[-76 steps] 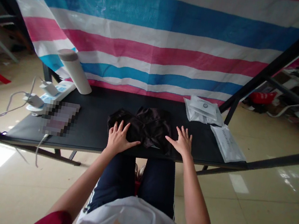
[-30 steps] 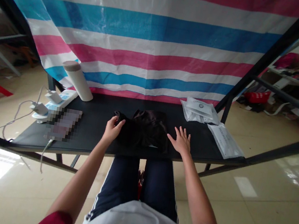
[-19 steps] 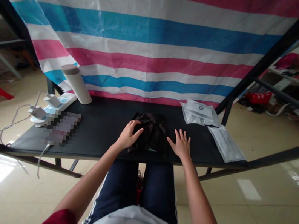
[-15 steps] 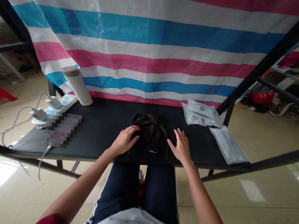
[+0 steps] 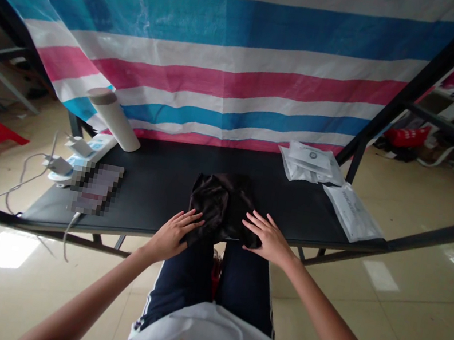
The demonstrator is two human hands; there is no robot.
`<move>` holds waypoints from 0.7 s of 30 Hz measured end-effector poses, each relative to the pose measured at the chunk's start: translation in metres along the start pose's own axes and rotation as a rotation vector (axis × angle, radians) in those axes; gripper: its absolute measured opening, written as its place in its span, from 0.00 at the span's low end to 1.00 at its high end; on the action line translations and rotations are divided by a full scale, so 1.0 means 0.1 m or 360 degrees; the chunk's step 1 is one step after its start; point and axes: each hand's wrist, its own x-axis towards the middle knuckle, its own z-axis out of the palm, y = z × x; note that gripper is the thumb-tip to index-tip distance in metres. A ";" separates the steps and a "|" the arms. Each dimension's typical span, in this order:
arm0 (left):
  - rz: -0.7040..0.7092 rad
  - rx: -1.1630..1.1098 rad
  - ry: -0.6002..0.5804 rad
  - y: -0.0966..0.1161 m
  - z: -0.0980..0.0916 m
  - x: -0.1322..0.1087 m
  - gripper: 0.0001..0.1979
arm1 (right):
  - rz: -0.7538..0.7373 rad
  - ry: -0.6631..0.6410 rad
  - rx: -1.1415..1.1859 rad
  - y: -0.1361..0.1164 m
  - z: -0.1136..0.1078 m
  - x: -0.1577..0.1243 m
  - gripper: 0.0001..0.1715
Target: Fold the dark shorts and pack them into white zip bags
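Observation:
A crumpled black cloth [image 5: 225,202] lies at the front middle of the black table [image 5: 155,181], its lower part reaching the front edge. My left hand [image 5: 175,234] rests at the cloth's lower left side, fingers stretched out and pointing right. On the other side my right hand [image 5: 265,237] lies over the cloth's right edge with its fingers spread. Neither hand grips the cloth; both thumbs are partly hidden below the palms or cloth.
At the left are a white bottle [image 5: 116,119], a power strip [image 5: 97,148] with chargers, and a blurred-out phone [image 5: 97,189] on a cable. Several white packets [image 5: 311,161] and a single packet [image 5: 350,213] lie at the right. A striped sheet [image 5: 224,82] hangs behind.
Both hands have moved down toward the table's front edge. My right hand now touches the cloth, which has spread and shifted slightly toward me. The camera view has tilted lower.

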 end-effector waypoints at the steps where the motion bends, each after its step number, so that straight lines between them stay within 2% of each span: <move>1: -0.0006 -0.0042 -0.0015 0.00 -0.02 -0.01 0.35 | -0.0010 -0.0003 0.0032 0.00 -0.01 -0.02 0.38; 4: 0.0001 -0.0197 0.0034 -0.03 -0.05 0.00 0.31 | 0.0014 0.0011 0.0142 0.01 -0.02 -0.02 0.27; 6: -0.0047 -0.0316 0.0173 -0.07 -0.03 0.05 0.26 | 0.0071 0.0090 0.0216 0.03 -0.02 0.02 0.20; 9: -0.0379 -0.0456 0.0468 -0.11 0.04 0.20 0.16 | 0.0279 0.0317 0.0300 0.05 -0.01 0.18 0.17; 13: -0.0865 -0.0520 0.0763 -0.12 0.06 0.45 0.20 | 0.0679 0.0418 0.0180 0.01 -0.03 0.49 0.25; 15: -0.0993 -0.0461 0.0794 -0.13 0.02 0.56 0.18 | 0.0834 0.0444 0.0074 -0.02 -0.04 0.63 0.25; 18: -0.1069 -0.0318 0.0668 -0.17 -0.05 0.65 0.11 | 0.0987 0.0446 -0.0026 -0.03 -0.05 0.76 0.19; 21: -0.1082 -0.0248 0.0587 -0.28 -0.07 0.68 0.15 | 0.1040 0.0460 -0.0014 0.03 -0.05 0.81 0.14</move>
